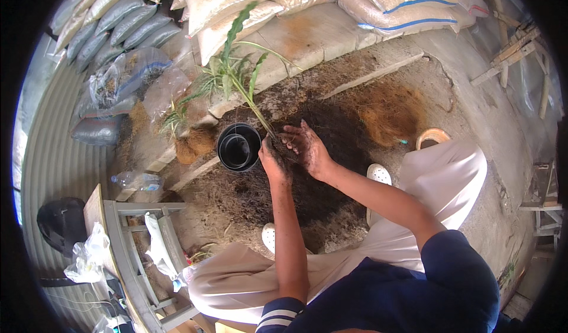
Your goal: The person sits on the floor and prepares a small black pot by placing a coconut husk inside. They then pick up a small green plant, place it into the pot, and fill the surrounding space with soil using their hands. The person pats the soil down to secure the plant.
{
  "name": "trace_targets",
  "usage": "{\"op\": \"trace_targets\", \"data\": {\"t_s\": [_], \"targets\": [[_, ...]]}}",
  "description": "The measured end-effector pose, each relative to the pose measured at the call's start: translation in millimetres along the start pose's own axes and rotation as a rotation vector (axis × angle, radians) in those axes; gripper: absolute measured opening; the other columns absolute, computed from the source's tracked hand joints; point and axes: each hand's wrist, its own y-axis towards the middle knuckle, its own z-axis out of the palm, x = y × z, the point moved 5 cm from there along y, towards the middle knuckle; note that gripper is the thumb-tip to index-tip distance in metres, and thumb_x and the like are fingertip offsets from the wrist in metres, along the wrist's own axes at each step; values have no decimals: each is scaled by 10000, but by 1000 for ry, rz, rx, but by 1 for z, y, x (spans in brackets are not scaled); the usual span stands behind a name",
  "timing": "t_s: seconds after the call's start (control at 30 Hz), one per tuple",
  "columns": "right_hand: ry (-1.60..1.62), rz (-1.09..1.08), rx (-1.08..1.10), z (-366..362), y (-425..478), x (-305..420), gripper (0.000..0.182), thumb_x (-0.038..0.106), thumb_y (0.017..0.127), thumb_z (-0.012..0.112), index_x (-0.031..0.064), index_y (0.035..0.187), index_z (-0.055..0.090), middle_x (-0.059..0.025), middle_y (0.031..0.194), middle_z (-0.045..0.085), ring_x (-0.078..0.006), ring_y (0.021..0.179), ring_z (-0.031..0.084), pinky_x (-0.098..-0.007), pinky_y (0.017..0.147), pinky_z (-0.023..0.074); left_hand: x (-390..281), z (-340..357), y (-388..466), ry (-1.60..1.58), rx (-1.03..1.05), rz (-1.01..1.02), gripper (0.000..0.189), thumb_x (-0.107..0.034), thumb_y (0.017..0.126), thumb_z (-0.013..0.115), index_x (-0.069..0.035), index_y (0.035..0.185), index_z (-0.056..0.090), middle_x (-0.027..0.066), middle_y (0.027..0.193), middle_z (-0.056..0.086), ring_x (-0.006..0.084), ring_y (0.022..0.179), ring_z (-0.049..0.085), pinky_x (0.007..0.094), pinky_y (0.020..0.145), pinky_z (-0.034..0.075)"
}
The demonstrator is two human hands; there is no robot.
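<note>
A long-leaved green plant (239, 82) leans up and to the left from my left hand (274, 160), which grips the base of its stem. Dark soil clings around the roots and to my fingers. My right hand (310, 152) is beside the root end, palm turned inward and fingers spread, smeared with soil. Whether its fingertips touch the roots is hard to tell. Just left of my left hand stand nested black plastic pots (237, 148), the inner one dark inside. Under both hands spreads a heap of dark potting soil (330, 168).
Brown coconut fibre (392, 111) lies right of the soil, near a terracotta pot (432, 136). Another plant with a fibrous root ball (194, 145) sits left. Filled sacks (239, 0) are stacked behind. A plastic bottle (138, 181) and wooden table (111, 244) are at left.
</note>
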Motion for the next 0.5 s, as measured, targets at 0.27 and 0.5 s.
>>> {"op": "trace_targets", "data": {"t_s": [0.27,0.5], "targets": [[238,145,-236,11,-2,-19,489,432,1049,322,99,1141,669,-36,1132,672,-186,1089,598,-365,1045,410,16,3,-9,86,-322,127,319,-283,1018,459,18,1029,564,64,769,586,179,673,583,348,618,496],[177,128,-262,7,-6,-27,462,411,1052,333,107,1142,669,-31,1128,674,-178,1062,611,-366,1001,439,9,2,-14,223,-276,131,352,-263,1000,465,28,883,626,74,762,615,162,650,575,333,628,473]]}}
